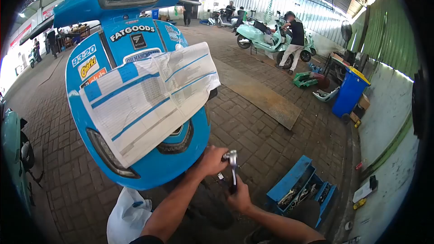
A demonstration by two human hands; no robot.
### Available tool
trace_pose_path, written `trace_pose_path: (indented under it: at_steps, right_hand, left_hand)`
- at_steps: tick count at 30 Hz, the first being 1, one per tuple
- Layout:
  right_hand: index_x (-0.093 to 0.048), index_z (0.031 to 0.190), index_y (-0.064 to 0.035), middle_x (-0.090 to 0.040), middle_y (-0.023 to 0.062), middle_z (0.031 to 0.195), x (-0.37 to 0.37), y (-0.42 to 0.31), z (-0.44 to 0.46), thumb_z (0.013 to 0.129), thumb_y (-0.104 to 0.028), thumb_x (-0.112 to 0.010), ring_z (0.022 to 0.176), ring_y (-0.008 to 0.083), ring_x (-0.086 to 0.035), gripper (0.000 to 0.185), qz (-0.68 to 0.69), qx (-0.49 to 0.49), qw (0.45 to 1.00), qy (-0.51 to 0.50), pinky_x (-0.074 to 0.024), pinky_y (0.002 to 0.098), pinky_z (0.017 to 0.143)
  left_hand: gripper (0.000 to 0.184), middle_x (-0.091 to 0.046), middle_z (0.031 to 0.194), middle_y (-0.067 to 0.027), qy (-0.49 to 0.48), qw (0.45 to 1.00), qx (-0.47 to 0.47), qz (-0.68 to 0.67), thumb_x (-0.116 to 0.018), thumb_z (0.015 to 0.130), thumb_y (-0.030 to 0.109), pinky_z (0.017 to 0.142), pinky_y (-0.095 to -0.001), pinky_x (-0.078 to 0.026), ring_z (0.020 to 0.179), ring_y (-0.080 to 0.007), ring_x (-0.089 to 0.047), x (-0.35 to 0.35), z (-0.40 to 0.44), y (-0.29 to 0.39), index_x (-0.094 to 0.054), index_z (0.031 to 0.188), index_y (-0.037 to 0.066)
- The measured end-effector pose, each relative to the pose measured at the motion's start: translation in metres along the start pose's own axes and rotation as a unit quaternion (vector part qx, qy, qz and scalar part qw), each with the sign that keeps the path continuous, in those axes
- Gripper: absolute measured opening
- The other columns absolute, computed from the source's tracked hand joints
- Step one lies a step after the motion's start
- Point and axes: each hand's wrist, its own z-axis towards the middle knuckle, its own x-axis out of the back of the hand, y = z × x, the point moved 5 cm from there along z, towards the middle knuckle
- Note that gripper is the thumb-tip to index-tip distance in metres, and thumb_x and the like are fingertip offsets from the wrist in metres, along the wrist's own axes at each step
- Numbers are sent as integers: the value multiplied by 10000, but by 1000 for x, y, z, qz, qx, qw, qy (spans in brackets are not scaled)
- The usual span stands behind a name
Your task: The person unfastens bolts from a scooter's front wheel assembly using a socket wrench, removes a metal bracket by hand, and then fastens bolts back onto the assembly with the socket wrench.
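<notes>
A blue scooter (pixel 149 171) stands right in front of me, its front fairing covered with stickers. Beside its lower right edge, my right hand (pixel 239 196) is closed around the dark handle of a shiny ratchet wrench (pixel 233 167). My left hand (pixel 213 160) is closed at the wrench's head; the fingers' far side and whatever the head sits on are hidden. A small metal piece (pixel 220 176) shows between the hands, too small to name. Over the fairing lies a creased printed paper sheet (pixel 149 95) with blue bands.
An open blue toolbox (pixel 291 180) with several tools sits at lower right. A white plastic bag (pixel 129 217) is at lower left. A metal plate (pixel 257 97) lies on the brick floor. A blue bin (pixel 350 92) stands by the wall. One person (pixel 296 36) works at a mint scooter (pixel 257 36).
</notes>
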Motion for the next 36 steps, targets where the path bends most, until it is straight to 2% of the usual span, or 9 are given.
trace_pose_path:
  at_steps: [6, 10, 12, 14, 20, 25, 31, 34, 36]
  right_hand:
    - [-566, 1076, -51, -646, 211, 923, 9, 102, 144, 819, -53, -739, 855, 466, -647, 310, -201, 315, 927, -20, -521, 538, 729]
    - [-505, 1236, 17, -673, 261, 1102, 11, 75, 125, 862, -63, -707, 1009, 495, -654, 432, -231, 259, 936, -55, -553, 540, 819]
    - [-348, 1472, 67, -642, 338, 1196, 11, 64, 79, 914, -96, -700, 1098, 518, -636, 680, -211, 5, 955, -210, -548, 531, 901]
    - [-121, 1595, 65, -632, 311, 1277, -2, 64, 25, 970, -170, -716, 1167, 452, -644, 894, -91, 76, 958, -260, -522, 482, 986]
    - [-125, 1620, 32, -542, 153, 1409, 17, -57, 1, 981, -278, -763, 1280, 268, -550, 954, 131, -84, 906, -394, -438, 413, 1103]
    - [-340, 1448, -9, -567, 161, 1325, 12, 63, 47, 978, -183, -732, 1186, 246, -581, 636, 26, 91, 925, -368, -489, 392, 986]
    - [-239, 1537, 72, -623, 355, 1231, 19, 79, 85, 938, -113, -640, 1171, 502, -630, 745, -231, 86, 948, -203, -528, 530, 943]
    - [-234, 1507, 116, -632, 328, 1202, 30, -15, 35, 973, -182, -666, 1142, 433, -663, 749, -137, 15, 911, -388, -533, 505, 941]
    - [-188, 1506, 135, -648, 269, 1113, 29, -59, 7, 984, -273, -717, 1043, 332, -675, 848, 145, -125, 875, -444, -538, 478, 919]
  left_hand:
    - [277, -743, 874, -178, -55, 998, 32, 21, -773, 852, 284, 755, -541, -540, 856, -423, -716, 12, -5, 16, -688, 1003, 68]
    - [239, -736, 849, -173, -24, 999, 25, 5, -763, 860, 237, 735, -528, -540, 847, -413, -719, 6, -4, 7, -671, 1001, 67]
    - [231, -732, 837, -172, -14, 1000, 7, 1, -765, 854, 231, 729, -524, -539, 841, -410, -719, 5, -3, 6, -669, 986, 68]
    - [212, -720, 808, -178, -11, 999, 26, 19, -760, 841, 218, 716, -522, -534, 835, -415, -714, 4, -3, 7, -673, 961, 66]
    - [212, -723, 836, -200, 1, 999, 39, 8, -735, 845, 227, 723, -534, -530, 862, -434, -704, 10, -8, 13, -690, 966, 58]
    - [268, -750, 919, -191, -19, 996, 49, 72, -732, 878, 247, 784, -534, -547, 914, -423, -716, 13, -8, 22, -697, 1057, 51]
    - [223, -743, 882, -185, 7, 998, 42, 46, -748, 877, 232, 758, -530, -547, 885, -415, -717, 4, -2, 14, -692, 1024, 75]
    - [214, -725, 831, -201, 12, 993, 62, 98, -760, 846, 203, 734, -539, -540, 842, -435, -709, 1, 2, 8, -661, 967, 56]
    - [213, -725, 830, -201, 21, 994, 56, 90, -756, 842, 199, 730, -539, -539, 844, -435, -709, 8, -2, 13, -662, 969, 56]
